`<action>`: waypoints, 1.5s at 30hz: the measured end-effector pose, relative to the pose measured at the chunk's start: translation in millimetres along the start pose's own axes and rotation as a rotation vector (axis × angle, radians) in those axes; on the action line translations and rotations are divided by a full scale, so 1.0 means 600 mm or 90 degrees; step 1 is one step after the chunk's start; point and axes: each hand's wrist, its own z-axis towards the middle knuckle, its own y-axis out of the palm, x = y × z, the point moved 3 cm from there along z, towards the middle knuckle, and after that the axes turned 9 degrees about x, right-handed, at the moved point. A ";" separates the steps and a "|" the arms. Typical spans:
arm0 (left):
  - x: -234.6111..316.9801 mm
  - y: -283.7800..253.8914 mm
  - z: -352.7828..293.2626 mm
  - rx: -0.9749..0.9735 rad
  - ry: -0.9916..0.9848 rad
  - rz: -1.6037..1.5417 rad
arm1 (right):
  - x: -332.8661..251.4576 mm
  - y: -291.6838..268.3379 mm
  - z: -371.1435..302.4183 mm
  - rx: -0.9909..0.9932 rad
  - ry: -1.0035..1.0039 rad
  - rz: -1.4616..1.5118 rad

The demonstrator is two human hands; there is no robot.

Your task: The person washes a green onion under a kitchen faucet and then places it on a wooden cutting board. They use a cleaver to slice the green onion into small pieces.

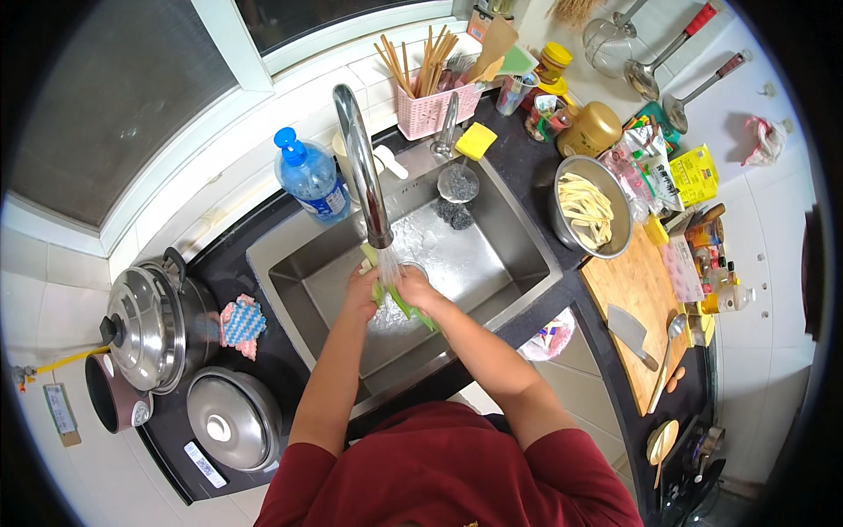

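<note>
Under the tall chrome tap (pixel 362 167), a stream of water (pixel 387 261) runs over green vegetable stalks (pixel 403 305), pale at one end; I cannot make out their exact kind. My left hand (pixel 360 293) is closed around them on the left side. From the right, my right hand (pixel 416 288) grips the same stalks, its fingers partly hidden by water and greens. Both hands are inside the steel sink (pixel 550 265), above its wet bottom. A dark scouring pad (pixel 454 214) lies toward the sink's far right corner, beside a round strainer (pixel 458 183).
Left of the sink stand a lidded steamer pot (pixel 147 327), a smaller pot (pixel 230 420) and a knitted cloth (pixel 242 325). A blue bottle (pixel 309 180) is behind. At right are a steel bowl (pixel 625 230) of pale strips and a cutting board (pixel 606 281) bearing a cleaver (pixel 629 332).
</note>
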 end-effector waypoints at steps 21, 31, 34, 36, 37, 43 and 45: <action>0.030 -0.015 0.007 0.050 0.123 -0.047 | -0.058 -0.055 -0.048 -0.034 0.269 0.354; 0.001 -0.011 -0.010 -0.034 0.053 0.182 | -0.044 -0.027 -0.030 -0.104 0.136 0.302; 0.005 -0.018 -0.006 -0.110 0.057 0.265 | -0.063 -0.045 -0.043 -0.102 0.138 0.219; 0.013 -0.015 -0.010 -0.151 0.046 0.310 | -0.059 -0.055 -0.035 -0.152 0.142 0.146; 0.022 -0.007 -0.016 -0.160 0.032 0.327 | -0.054 -0.060 -0.030 -0.175 0.145 0.110; 0.016 0.000 -0.016 -0.134 0.052 0.336 | -0.038 -0.058 -0.007 -0.114 0.103 0.050; 0.010 0.002 -0.014 -0.088 0.102 0.320 | -0.043 -0.044 -0.022 -0.104 0.171 0.223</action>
